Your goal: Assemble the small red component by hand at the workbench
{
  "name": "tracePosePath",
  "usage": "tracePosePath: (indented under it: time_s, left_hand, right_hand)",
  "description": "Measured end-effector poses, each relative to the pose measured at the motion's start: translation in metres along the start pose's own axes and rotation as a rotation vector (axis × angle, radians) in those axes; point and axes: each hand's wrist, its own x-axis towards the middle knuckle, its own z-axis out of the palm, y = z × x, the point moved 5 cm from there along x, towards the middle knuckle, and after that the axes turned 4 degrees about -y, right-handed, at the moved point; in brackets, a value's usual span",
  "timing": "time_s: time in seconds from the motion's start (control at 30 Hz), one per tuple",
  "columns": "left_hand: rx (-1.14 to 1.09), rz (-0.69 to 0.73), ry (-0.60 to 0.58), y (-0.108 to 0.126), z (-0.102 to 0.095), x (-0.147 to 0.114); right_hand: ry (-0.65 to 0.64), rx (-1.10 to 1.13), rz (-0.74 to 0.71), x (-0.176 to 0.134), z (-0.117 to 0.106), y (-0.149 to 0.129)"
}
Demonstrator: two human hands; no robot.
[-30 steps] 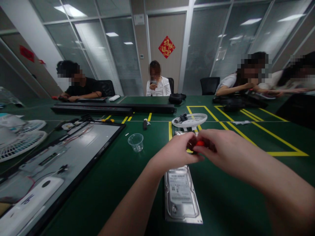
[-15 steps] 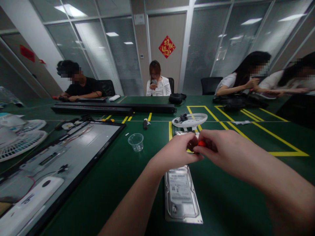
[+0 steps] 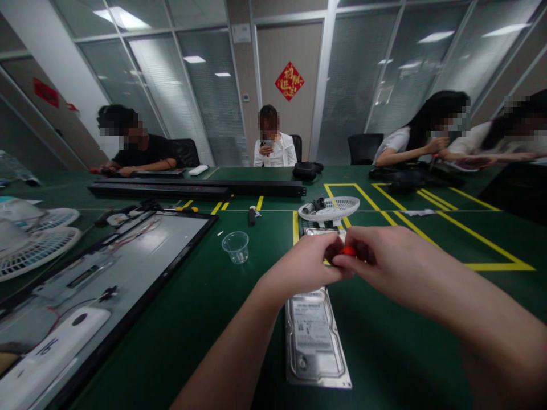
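A small red object point(image 3: 348, 250) shows between my fingertips, its kind hidden by them. My right hand point(image 3: 378, 250) pinches it with thumb and fingers. My left hand point(image 3: 316, 261) meets it from the other side, fingers closed, and what lies in its fingers is mostly covered. Below both hands, a silver hard drive point(image 3: 316, 341) with a white label lies flat on the green table. Another metal piece point(image 3: 327, 232) shows partly just beyond my hands. Left of them stands a clear plastic cup point(image 3: 236, 248).
A white fan grille point(image 3: 348, 209) holding small dark parts lies beyond my hands. At left lies an opened flat panel point(image 3: 141, 256), with a white case point(image 3: 64, 353) on it. Long black bars point(image 3: 196, 188) cross the table's far side. Several people sit around it.
The red object and my right fingertips have shifted very slightly left. Both hands keep their closed grip.
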Motion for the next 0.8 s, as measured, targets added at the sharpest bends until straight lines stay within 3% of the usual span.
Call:
tracePosePath:
  time_s: [0.2,0.47,0.67,0.8]
  left_hand:
    - [-0.072,0.026,0.02,0.0019,-0.0007,-0.0005]
    - [0.007,0.001,-0.02,-0.0013,0.0,0.0]
    - [-0.079,0.01,0.017,0.0011,-0.0016,-0.0009]
    - [-0.066,0.021,0.012,0.0015,-0.0006,-0.0006]
  right_hand:
    - [0.037,0.064,-0.152,-0.0012,-0.0026,-0.0069]
    - [0.001,-0.033,0.037,0.0002,-0.0005,0.0015]
    - [0.006,0.06,-0.149,-0.0018,-0.0017,-0.0082]
    - [-0.016,0.009,-0.074,0.0008,-0.0015,-0.0053]
